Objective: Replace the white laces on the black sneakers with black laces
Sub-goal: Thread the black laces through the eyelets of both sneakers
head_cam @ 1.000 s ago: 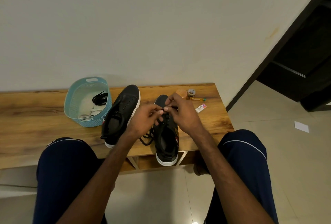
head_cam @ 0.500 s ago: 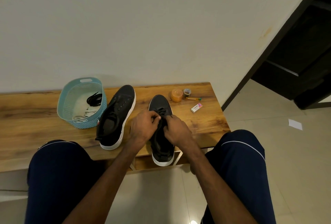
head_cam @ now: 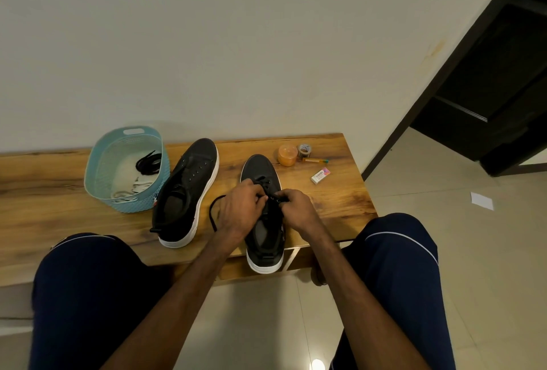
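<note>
**Both hands pinching the lace at the eyelets**

Head view. Your left hand (head_cam: 241,210) and right hand (head_cam: 297,211) meet over the eyelet rows of the shoe (head_cam: 260,167). It lies flat on the bench (head_cam: 44,192), toe toward the wall and heel just past the near edge. The fingers of both hands are curled.

Your left fingertips pinch the lace (head_cam: 213,210) above the tongue. From under that hand a slack loop of it swings out to the left and lies on the wood between the two shoes. Your right fingertips pinch the lace at the eyelets on their own side, nearly touching the left fingertips. Your knuckles hide how much lace they hold. Crossings of lace show just beyond your fingers, toward the toe.

The second shoe (head_cam: 189,189) lies left of your hands and apart from them. It is angled with its toe toward the wall, and its eyelet holes are visible.

The basket (head_cam: 97,168) stands at the left, right against the second shoe. Inside, a spare lace (head_cam: 149,162), black and coiled, lies at the far right side. The white laces (head_cam: 130,189) are bunched on the floor of the basket at its near end.

Right of the shoe's toe stand a jar (head_cam: 287,155) and a tape roll (head_cam: 305,149). A pen (head_cam: 315,160) lies beside them, and an eraser (head_cam: 320,175) lies nearer you.
</note>
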A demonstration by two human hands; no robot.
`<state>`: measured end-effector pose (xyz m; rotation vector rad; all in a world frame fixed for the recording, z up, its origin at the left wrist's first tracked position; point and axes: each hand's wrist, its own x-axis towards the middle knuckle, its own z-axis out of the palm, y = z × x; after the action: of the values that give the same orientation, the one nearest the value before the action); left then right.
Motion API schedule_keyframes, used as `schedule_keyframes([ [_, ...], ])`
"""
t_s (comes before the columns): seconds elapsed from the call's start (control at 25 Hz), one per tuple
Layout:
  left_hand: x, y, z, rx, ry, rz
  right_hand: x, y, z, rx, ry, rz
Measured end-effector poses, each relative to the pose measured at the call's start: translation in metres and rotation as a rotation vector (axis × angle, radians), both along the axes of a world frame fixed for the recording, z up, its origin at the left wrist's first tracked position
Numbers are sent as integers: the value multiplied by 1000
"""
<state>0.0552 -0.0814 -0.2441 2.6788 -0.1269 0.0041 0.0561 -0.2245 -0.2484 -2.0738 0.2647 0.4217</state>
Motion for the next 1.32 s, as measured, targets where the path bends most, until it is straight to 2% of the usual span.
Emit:
schedule_keyframes([
  [0.24, -3, -2, -3, 130, -81, -76, -1, -1, -2, 187, 41, -71],
  [0.64, 0, -7, -5, 190, -53, -102, -2, -3, -1, 280, 90, -97],
  [0.76, 0, -8, -8, 176, -56, -75, -1, -3, -2, 278, 78, -98],
  [0.92, -1, -7, -12, 91, -79, -12, -1, -3, -3, 406, 112, -165],
  [1.08, -1, -1, -18, 0, -18, -19, 4, 4, -3, 431, 108, -269],
  [1.2, -4, 3, -20, -31, 5, -2, 5, 10, -7, 430, 144, -320],
  [1.32, -7, 4, -22, -40, 10, -7, 5, 14, -10, 327, 51, -308],
])
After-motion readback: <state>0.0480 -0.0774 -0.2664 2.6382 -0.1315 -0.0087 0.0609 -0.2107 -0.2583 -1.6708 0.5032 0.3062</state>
